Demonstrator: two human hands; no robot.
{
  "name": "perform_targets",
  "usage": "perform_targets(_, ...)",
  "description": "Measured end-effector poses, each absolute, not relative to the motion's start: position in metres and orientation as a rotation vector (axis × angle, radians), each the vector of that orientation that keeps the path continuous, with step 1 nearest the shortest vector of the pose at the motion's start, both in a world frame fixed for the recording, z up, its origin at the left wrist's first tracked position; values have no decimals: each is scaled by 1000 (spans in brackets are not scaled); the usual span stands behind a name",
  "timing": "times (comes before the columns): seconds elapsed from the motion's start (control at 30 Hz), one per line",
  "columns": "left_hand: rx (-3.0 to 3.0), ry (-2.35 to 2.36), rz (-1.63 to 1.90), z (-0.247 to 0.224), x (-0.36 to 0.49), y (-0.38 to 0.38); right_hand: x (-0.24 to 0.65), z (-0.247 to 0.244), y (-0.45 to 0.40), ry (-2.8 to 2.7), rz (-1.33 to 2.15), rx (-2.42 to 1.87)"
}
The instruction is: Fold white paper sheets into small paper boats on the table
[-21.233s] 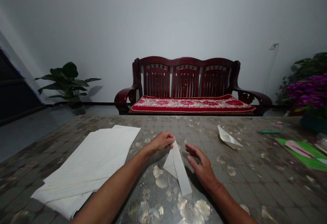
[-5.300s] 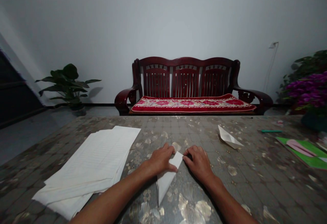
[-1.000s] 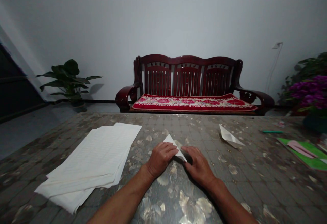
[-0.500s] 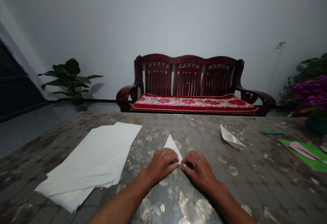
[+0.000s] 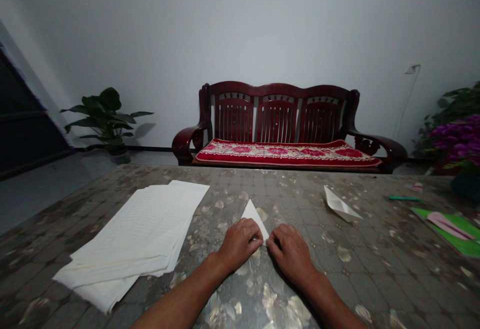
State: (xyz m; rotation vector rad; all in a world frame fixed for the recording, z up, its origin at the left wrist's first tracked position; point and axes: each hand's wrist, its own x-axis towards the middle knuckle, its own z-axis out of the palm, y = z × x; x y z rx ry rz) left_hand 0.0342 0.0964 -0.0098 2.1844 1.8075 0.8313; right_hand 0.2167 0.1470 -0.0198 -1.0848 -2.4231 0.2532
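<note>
A small white folded paper [image 5: 253, 213] with a pointed top lies on the patterned table [image 5: 232, 314] in front of me. My left hand [image 5: 242, 240] covers its lower left part, fingers closed on the paper. At its lower right corner, my right hand [image 5: 288, 248] has its thumb and forefinger pinched together on the edge. The fingertips of both hands nearly meet, and the bottom edge of the paper is mostly hidden by them.
Left of my hands lies a stack of white sheets [image 5: 138, 229]. A folded paper boat [image 5: 340, 206] sits to the right. Farther right are a green pen [image 5: 405, 198], a green sheet [image 5: 465, 246] and a pink item [image 5: 448, 225]. A wooden bench [image 5: 277, 119] stands behind the table.
My fingers have pressed down at the lower edge of the folded paper, and the narrow strip seen between them earlier no longer shows. The view has shifted slightly.
</note>
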Motion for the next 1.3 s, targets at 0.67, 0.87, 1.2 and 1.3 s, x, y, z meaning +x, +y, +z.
perform_targets(0.67, 2130, 1784, 876, -11, 33, 97, 221, -21, 150, -2399, 353, -1071)
perform_targets(0.87, 2116, 1729, 875, -11, 31, 98, 225, -17, 152, -2436, 491, -986)
perform_targets(1.2, 2098, 1740, 901, -14, 29, 98, 229, -13, 150, -2420, 593, -887)
perform_targets(1.3, 2138, 1702, 947, -15, 27, 99, 227, -11, 149, -2385, 558, -953)
